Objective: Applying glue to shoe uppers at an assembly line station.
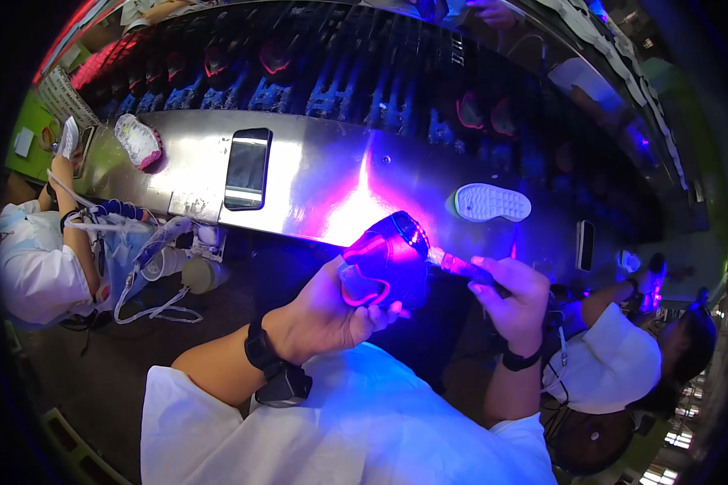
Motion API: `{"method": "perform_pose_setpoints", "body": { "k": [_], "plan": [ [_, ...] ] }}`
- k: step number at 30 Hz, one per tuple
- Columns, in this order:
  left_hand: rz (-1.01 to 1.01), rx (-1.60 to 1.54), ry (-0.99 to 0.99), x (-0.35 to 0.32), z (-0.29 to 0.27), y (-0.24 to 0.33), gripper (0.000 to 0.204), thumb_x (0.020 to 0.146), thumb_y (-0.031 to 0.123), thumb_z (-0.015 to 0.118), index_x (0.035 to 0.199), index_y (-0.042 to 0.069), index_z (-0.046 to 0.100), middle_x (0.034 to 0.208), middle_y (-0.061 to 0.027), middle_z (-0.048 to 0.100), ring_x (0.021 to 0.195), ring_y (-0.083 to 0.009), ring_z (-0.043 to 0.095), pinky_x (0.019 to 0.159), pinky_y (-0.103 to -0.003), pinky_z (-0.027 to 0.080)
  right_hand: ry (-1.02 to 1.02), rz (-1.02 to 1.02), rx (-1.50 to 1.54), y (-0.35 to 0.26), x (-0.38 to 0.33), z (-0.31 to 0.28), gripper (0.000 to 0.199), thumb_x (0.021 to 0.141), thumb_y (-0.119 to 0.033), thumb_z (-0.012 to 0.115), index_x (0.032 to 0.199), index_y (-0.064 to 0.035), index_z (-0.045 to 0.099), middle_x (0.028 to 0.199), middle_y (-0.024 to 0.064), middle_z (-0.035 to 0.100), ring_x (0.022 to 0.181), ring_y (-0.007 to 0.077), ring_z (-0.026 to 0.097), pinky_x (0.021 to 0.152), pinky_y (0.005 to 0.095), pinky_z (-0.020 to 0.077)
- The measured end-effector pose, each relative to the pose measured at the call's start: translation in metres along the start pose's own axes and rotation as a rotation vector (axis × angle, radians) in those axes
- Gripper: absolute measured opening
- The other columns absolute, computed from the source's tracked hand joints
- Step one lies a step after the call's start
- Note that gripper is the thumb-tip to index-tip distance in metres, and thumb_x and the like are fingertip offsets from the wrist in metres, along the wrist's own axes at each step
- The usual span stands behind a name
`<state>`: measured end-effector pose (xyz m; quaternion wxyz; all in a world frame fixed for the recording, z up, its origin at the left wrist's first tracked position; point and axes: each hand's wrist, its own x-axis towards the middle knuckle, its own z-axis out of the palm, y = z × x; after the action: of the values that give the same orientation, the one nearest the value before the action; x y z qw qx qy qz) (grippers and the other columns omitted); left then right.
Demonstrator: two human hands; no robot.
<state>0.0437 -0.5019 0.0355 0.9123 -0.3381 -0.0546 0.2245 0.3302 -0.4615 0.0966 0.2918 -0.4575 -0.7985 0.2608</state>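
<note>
Left hand (pixel 332 311) grips a dark shoe (pixel 384 259) (glowing violet); right hand (pixel 510 295) pinches a brush (pixel 461 265) at its toe, coating apparently under way, unfinished.

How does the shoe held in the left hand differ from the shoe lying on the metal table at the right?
The held shoe is dark with glowing pink edges; the lying shoe looks pale. The held shoe is gripped above the metal table by the left hand, with the right hand pointing a lit tool at it; the lying shoe rests sole up, untouched. Both sit in purple light.
</note>
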Motion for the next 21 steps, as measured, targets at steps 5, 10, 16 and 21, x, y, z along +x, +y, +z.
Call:
{"method": "perform_pose_setpoints", "body": {
  "k": [5, 10, 16, 21],
  "plan": [
    [0.048, 0.082, -0.056, 0.001, -0.009, -0.013, 0.066, 0.102, 0.049, 0.055, 0.144, -0.001, 0.046, 0.119, -0.0347, 0.062, 0.091, -0.0382, 0.073, 0.071, -0.035, 0.067, 0.064, 0.004, 0.098, 0.023, -0.033, 0.024, 0.045, 0.070, -0.006, 0.087, 0.114, -0.0053, 0.077, 0.077, 0.0062, 0.064, 0.065, 0.0183, 0.060, 0.061, 0.0311, 0.0475],
    [0.365, 0.838, 0.190, 0.004, 0.027, -0.026, 0.063, 0.102, 0.048, 0.056, 0.141, 0.000, 0.051, 0.108, -0.0186, 0.070, 0.075, -0.0213, 0.068, 0.063, -0.036, 0.059, 0.053, 0.134, 0.083, 0.029, -0.044, 0.027, 0.040, 0.079, -0.010, 0.085, 0.117, -0.0006, 0.075, 0.093, 0.0144, 0.075, 0.078, 0.0240, 0.071, 0.072, 0.0336, 0.0540],
    [0.570, 1.332, 0.131, 0.009, 0.034, 0.004, 0.060, 0.093, 0.013, 0.074, 0.147, 0.001, 0.049, 0.132, -0.0080, 0.066, 0.118, -0.0176, 0.065, 0.106, -0.036, 0.051, 0.195, 0.210, 0.088, 0.012, 0.008, 0.037, 0.037, 0.087, -0.009, 0.082, 0.121, 0.0040, 0.071, 0.099, 0.0115, 0.076, 0.087, 0.0151, 0.069, 0.079, 0.0308, 0.0537],
    [1.157, 2.013, 0.194, 0.000, 0.046, -0.002, 0.072, 0.081, 0.011, 0.087, 0.144, -0.001, 0.053, 0.132, -0.0108, 0.066, 0.118, -0.0193, 0.065, 0.104, -0.037, 0.052, 0.070, 0.214, 0.219, 0.007, -0.040, 0.041, 0.035, 0.087, -0.009, 0.082, 0.118, 0.0028, 0.072, 0.096, 0.0098, 0.075, 0.092, 0.0167, 0.070, 0.084, 0.0325, 0.0550]
  ]
}}
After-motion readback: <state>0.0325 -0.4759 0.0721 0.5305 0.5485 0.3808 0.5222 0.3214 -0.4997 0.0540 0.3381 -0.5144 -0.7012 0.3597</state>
